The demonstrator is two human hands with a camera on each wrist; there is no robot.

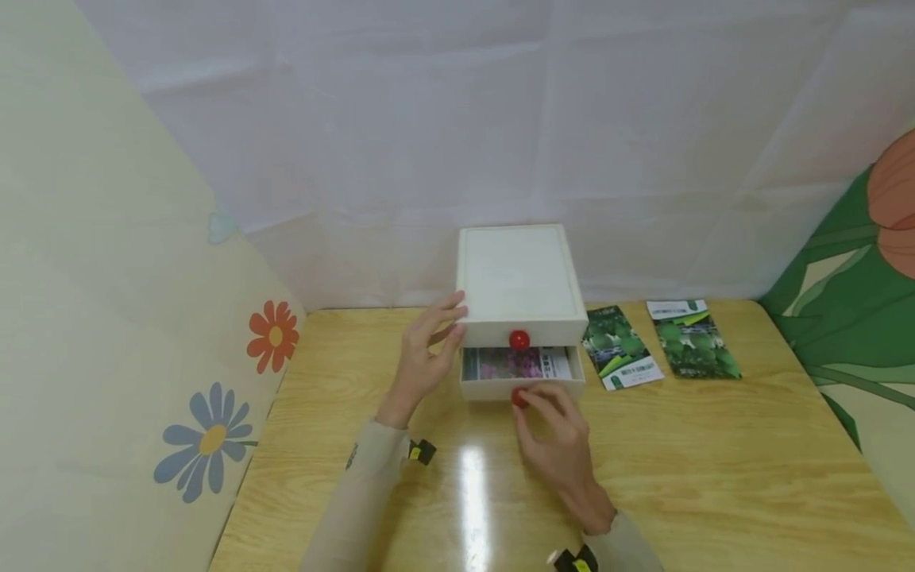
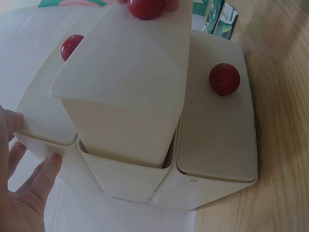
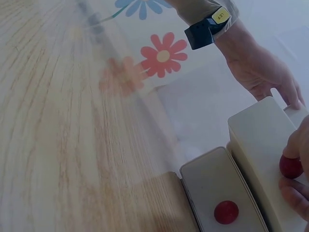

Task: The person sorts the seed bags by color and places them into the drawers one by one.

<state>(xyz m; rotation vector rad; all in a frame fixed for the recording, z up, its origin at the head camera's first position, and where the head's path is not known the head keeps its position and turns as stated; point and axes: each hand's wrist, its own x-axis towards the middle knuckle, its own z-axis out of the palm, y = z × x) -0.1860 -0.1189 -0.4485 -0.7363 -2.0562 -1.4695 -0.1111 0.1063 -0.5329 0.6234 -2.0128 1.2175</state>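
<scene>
A small white drawer cabinet point(image 1: 520, 274) stands at the back of the wooden table. Its middle drawer point(image 1: 493, 389) is pulled out, and a leaflet with pink flowers point(image 1: 511, 363) lies inside it. My right hand point(image 1: 561, 445) pinches that drawer's red knob point(image 3: 291, 166) between thumb and fingers. On the cabinet's left side, near the top front corner, rests my left hand point(image 1: 422, 361) with its fingers extended. The top drawer's red knob point(image 1: 519, 340) and the bottom drawer's red knob point(image 2: 224, 79) are untouched, and both those drawers sit in the cabinet.
Two green leaflets lie right of the cabinet: a nearer one point(image 1: 622, 349) close beside it and another point(image 1: 693, 340) farther right. Behind the table hangs a white cloth point(image 1: 415, 143). Flower-printed panels flank the left point(image 1: 107, 278) and right point(image 1: 858, 318) sides.
</scene>
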